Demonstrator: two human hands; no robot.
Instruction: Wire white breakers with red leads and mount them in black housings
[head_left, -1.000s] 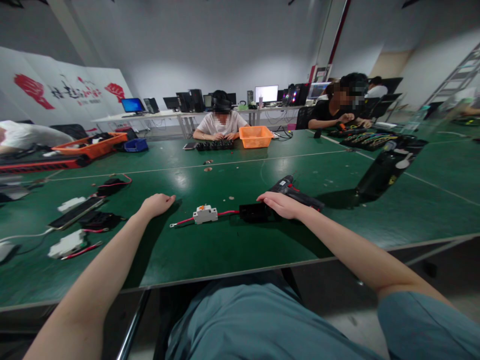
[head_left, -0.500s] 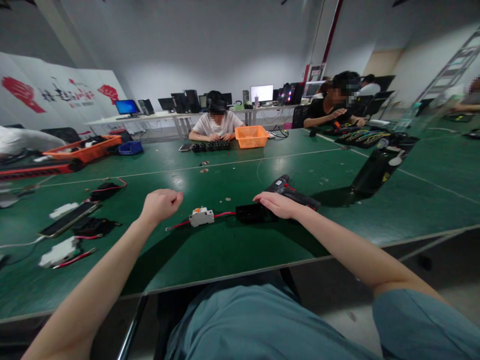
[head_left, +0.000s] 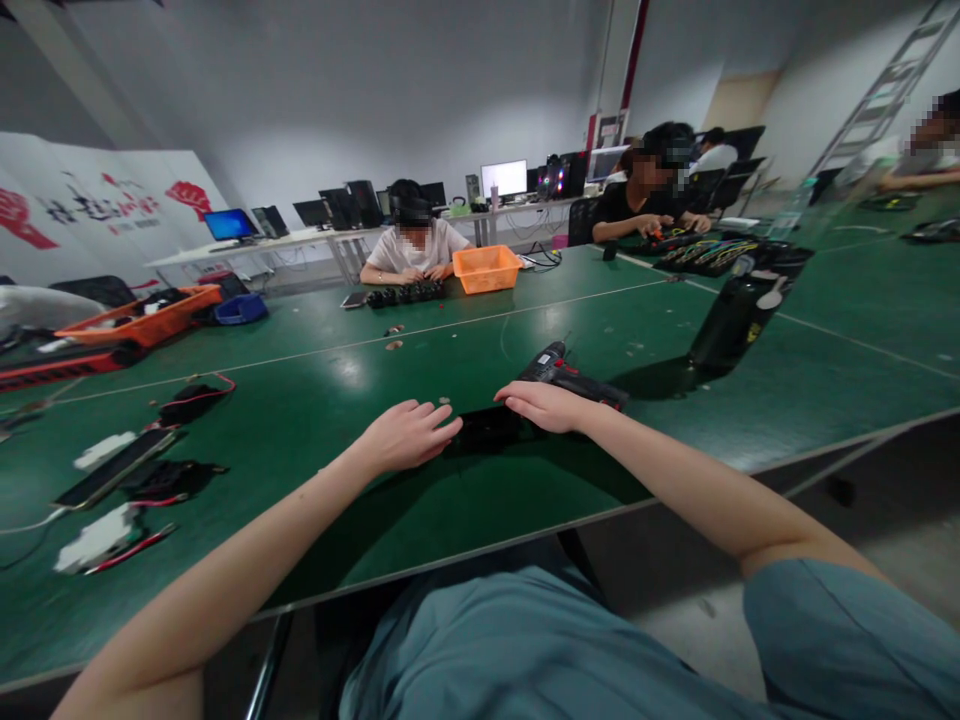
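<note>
A black block-like part [head_left: 491,428] lies on the green table in front of me. My right hand [head_left: 541,404] rests over its right end, palm down, fingers extended. At the part's left end is my left hand [head_left: 411,434], palm down with its fingers spread; it covers the spot where the white breaker and red wire were, so these are hidden. Just behind my right hand lies a black and red power drill [head_left: 574,378].
Black bottle [head_left: 731,318] at the right. Phone [head_left: 116,468], white breaker [head_left: 101,540] and black parts with red wires lie left. Orange basket [head_left: 486,270] stands before a seated person [head_left: 416,245]. Another person [head_left: 652,200] works at the back right.
My left hand has moved right, from left of the white breaker to over it, and its curled fingers have spread. My right hand stays over the black part. The view has shifted slightly.
</note>
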